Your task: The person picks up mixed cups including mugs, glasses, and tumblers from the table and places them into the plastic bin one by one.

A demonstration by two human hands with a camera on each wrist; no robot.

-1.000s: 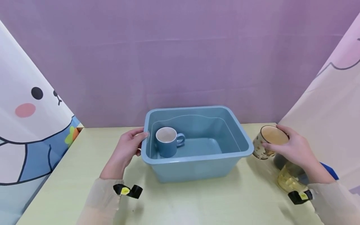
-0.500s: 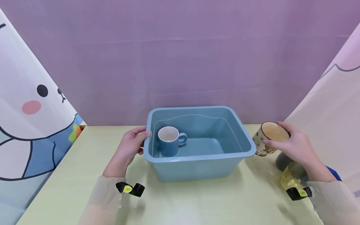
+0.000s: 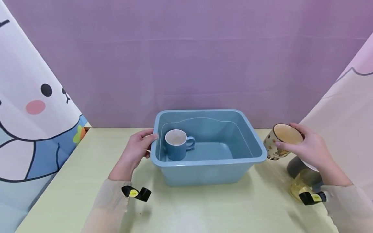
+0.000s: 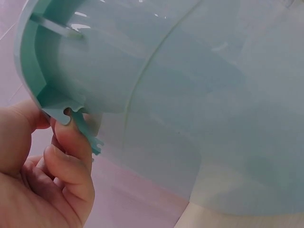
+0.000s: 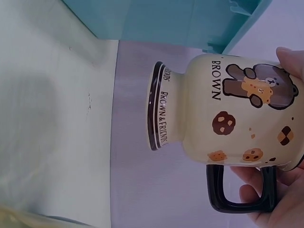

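Observation:
My left hand (image 3: 135, 149) pinches the left rim of a light blue plastic tub (image 3: 204, 174); in the left wrist view the fingers (image 4: 71, 173) curl under the ribbed rim. Inside the tub, at its left end, a blue mug (image 3: 176, 151) with a white interior stands upright, handle to the right. Beyond the tub's right side, my right hand (image 3: 314, 150) grips a cream mug (image 3: 272, 147) by its mouth, thumb and fingers on opposite sides. The right wrist view shows this mug (image 5: 242, 114) with a printed bear, cookies and a black handle, held off the table.
Below the right hand, a yellowish clear glass (image 3: 298, 186) and a dark grey cup (image 3: 293, 166) are partly hidden by the wrist. The pale table (image 3: 192, 210) meets a purple curtain (image 3: 204, 64) at the back. Printed cloths hang at both sides.
The right hand has raised the cream mug slightly, uncovering more of the grey cup. The head view has shifted a little; the left hand keeps its hold on the tub rim.

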